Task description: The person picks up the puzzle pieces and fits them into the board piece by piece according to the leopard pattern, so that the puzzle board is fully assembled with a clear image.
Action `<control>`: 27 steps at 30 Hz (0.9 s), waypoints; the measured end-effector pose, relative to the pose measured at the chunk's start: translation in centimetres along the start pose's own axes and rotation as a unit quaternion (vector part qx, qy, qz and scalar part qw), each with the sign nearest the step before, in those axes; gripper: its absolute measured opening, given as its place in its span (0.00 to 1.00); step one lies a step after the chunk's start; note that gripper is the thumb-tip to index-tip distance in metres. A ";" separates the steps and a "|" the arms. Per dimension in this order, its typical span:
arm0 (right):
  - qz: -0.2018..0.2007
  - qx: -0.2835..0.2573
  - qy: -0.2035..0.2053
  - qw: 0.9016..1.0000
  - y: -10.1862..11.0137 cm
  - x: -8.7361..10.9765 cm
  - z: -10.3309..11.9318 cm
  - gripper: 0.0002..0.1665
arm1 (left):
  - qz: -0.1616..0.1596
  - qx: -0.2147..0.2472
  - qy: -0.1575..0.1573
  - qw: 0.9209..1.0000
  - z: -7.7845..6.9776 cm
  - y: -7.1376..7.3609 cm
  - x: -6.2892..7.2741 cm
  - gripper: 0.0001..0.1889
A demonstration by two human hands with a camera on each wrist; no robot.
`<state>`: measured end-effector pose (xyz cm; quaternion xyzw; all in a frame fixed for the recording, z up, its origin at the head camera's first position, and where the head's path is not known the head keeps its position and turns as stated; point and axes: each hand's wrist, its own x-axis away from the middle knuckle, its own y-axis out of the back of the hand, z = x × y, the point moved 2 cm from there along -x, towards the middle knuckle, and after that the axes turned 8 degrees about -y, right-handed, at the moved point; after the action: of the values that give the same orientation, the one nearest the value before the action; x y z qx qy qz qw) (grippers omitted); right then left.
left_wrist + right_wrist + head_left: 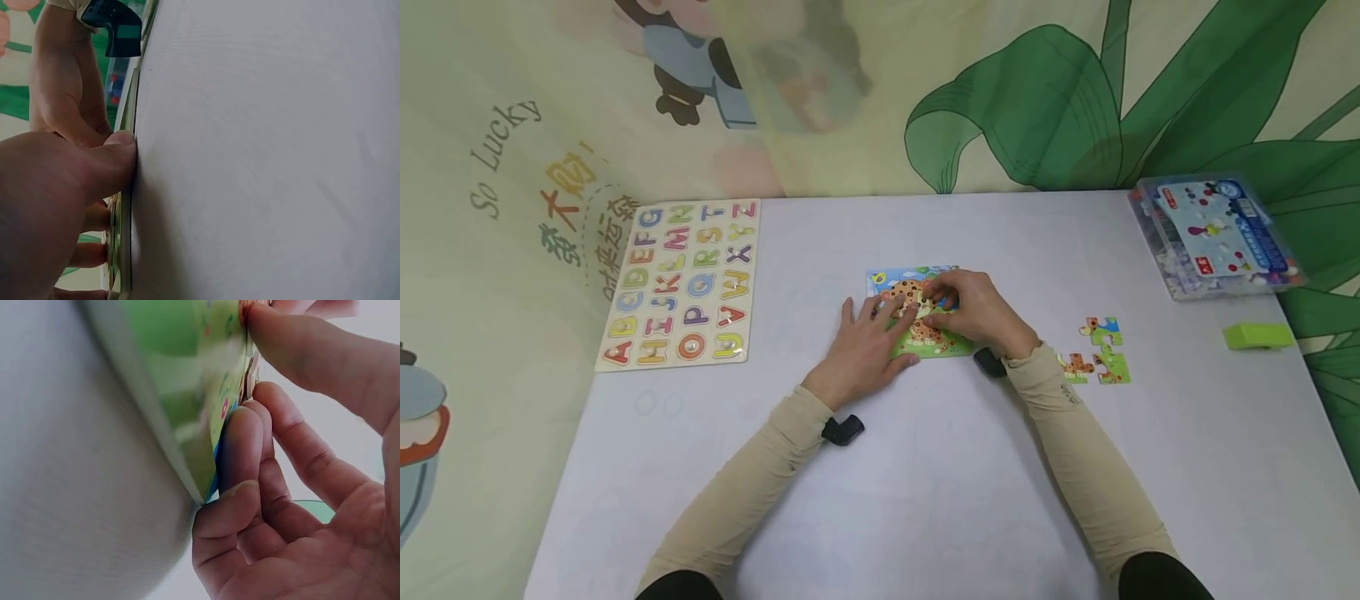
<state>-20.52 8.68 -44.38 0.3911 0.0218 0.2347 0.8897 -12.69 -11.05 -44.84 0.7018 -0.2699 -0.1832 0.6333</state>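
Note:
A colourful animal jigsaw puzzle (951, 344) lies flat in a thin tray in mid-table, with both hands over it. My left hand (861, 354) rests on its left part with the fingers spread, and the left wrist view has the thumb (115, 159) against the tray's edge. From the right, my right hand (981, 312) reaches onto the puzzle with bent fingers. Its thumb and forefinger pinch a small puzzle piece (250, 380), mostly hidden by the fingers. Several loose puzzle pieces (1112, 367) lie right of the right forearm, which partly covers them.
A wooden alphabet board (681, 287) lies at the table's left. A clear plastic box (1217, 229) with a printed label stands at the back right, and a green block (1258, 337) sits in front of it. A printed curtain hangs behind the white table (925, 500).

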 end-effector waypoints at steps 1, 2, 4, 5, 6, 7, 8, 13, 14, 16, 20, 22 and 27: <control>0.000 0.000 0.001 1.000 0.0 0.0 0.0 0.21 | 0.000 0.002 0.001 1.000 0.0 -0.1 0.0 0.40; 0.001 -0.001 0.002 1.000 -0.1 -0.1 0.0 0.21 | 0.000 0.004 0.002 1.000 0.1 -0.1 0.0 0.40; 0.001 -0.003 0.004 1.000 -0.1 -0.1 0.0 0.21 | 0.000 0.007 0.002 1.000 0.1 -0.2 0.0 0.40; 0.001 -0.005 0.004 1.000 -0.2 -0.2 -0.1 0.21 | -0.002 0.010 0.002 1.000 0.1 -0.2 0.0 0.40; 0.001 -0.006 0.003 1.000 -0.2 -0.2 -0.1 0.21 | -0.005 0.013 0.002 1.000 0.2 -0.2 0.0 0.40; 0.001 -0.006 0.003 1.000 -0.2 -0.1 -0.1 0.21 | -0.008 0.017 0.001 1.000 0.2 -0.2 0.0 0.40; 0.001 -0.008 0.002 1.000 -0.2 -0.1 -0.2 0.21 | -0.011 0.021 -0.001 1.000 0.2 -0.2 0.0 0.40; 0.002 -0.012 -0.002 1.000 -0.1 0.1 -0.2 0.21 | -0.022 0.040 -0.009 0.999 0.2 -0.3 -0.1 0.39; 0.004 -0.013 -0.002 1.000 -0.1 0.1 -0.2 0.21 | -0.021 0.042 -0.009 0.999 0.2 -0.3 -0.1 0.39; 0.007 -0.015 -0.004 1.000 -0.1 0.1 -0.1 0.21 | -0.017 0.046 -0.010 0.999 0.2 -0.3 -0.1 0.39; 0.012 -0.016 -0.008 1.000 -0.1 0.1 -0.1 0.22 | -0.004 0.053 -0.012 0.998 0.0 -0.3 0.0 0.39; 0.013 -0.012 -0.009 1.000 -0.1 0.2 -0.1 0.22 | 0.001 0.055 -0.013 0.998 -0.1 -0.3 0.0 0.39; 0.012 -0.013 -0.007 1.000 -0.1 0.1 -0.3 0.21 | 0.001 0.042 -0.014 0.999 -0.2 -0.2 -0.1 0.39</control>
<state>-20.42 8.87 -44.63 0.3811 0.0079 0.2428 0.8920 -12.61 -10.82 -44.97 0.7247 -0.2867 -0.1806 0.6000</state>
